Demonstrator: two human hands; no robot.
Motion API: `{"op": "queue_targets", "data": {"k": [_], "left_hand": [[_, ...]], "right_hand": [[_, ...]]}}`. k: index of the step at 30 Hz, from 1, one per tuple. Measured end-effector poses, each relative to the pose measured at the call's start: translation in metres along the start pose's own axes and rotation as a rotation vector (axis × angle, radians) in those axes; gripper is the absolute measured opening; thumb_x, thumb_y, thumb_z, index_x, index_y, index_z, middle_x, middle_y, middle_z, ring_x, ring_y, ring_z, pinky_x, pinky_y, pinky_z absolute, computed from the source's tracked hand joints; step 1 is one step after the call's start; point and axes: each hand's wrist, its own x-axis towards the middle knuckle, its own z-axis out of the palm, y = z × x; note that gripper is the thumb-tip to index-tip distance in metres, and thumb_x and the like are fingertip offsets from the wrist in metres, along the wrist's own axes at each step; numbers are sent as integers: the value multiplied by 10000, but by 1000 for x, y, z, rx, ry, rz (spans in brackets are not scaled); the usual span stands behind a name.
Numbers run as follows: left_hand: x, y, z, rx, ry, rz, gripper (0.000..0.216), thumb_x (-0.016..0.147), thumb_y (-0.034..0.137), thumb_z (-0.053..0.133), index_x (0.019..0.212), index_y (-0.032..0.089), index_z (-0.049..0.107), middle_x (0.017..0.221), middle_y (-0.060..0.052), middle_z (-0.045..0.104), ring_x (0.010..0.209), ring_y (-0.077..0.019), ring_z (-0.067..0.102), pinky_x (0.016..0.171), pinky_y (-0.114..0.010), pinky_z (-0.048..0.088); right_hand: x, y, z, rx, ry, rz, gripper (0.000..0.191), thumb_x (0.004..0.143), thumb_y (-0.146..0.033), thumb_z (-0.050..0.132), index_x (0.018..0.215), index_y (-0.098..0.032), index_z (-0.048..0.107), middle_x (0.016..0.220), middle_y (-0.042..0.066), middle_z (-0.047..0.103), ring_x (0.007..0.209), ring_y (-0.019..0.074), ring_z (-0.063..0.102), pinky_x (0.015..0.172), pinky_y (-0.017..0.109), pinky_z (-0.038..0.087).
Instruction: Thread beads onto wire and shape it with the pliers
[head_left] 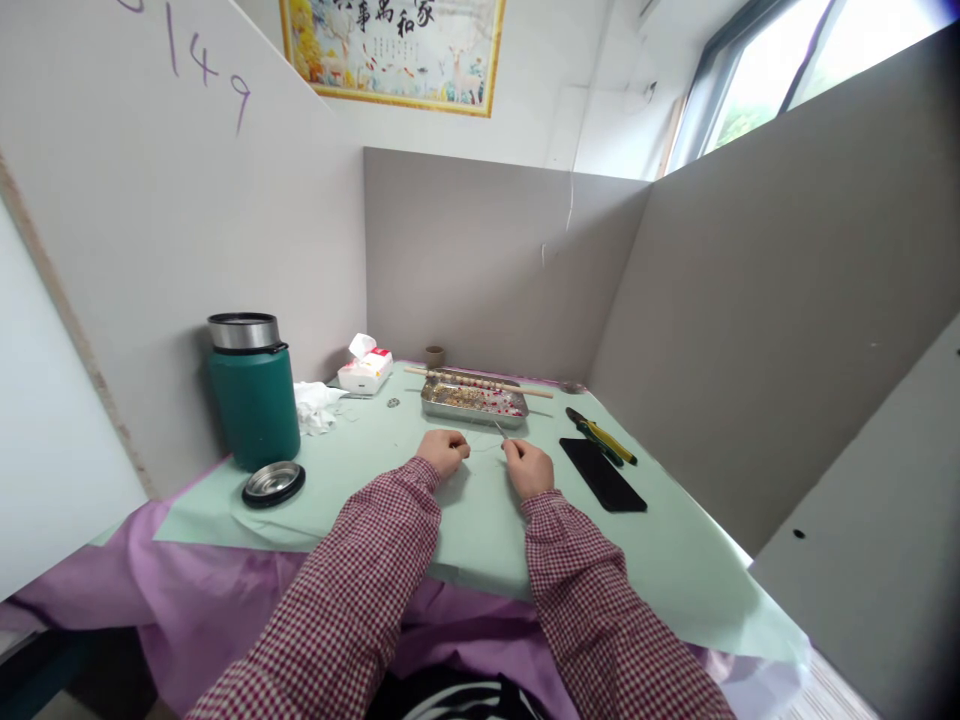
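Observation:
My left hand [445,453] is closed in a pinch above the green tabletop, its fingertips on one end of a fine, pale thread [484,448]. The thread spans the small gap to my right hand [529,470]. Between the thumb and finger of that right hand is a slim, shiny needle [499,429], pointing up and away to the left. Just beyond both hands lies a shallow metal tray [442,410] with many tiny gold, red and pale beads in it. Across the tray's far part rests a wooden stick [534,392] with beaded strands along it.
A green thermos [255,405] stands at left, its lid [274,482] in front. Crumpled tissue [316,405], a tissue pack [365,372] and a small brown cup [434,355] lie behind. Pliers [604,437] and a black phone [602,475] are at right. Grey partitions [502,260] enclose the table.

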Motion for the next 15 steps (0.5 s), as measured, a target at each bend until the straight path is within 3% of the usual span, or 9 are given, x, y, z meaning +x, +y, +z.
{"op": "queue_targets", "data": {"k": [15], "left_hand": [[1, -1, 1, 9, -16, -20, 199, 668, 263, 491, 684, 155, 658, 433, 25, 502, 449, -100, 471, 512, -214, 367]], "right_hand": [[-2, -3, -3, 54, -18, -34, 357, 783, -419, 382, 807, -222, 678, 755, 32, 669, 703, 167, 568, 638, 239, 375]]}}
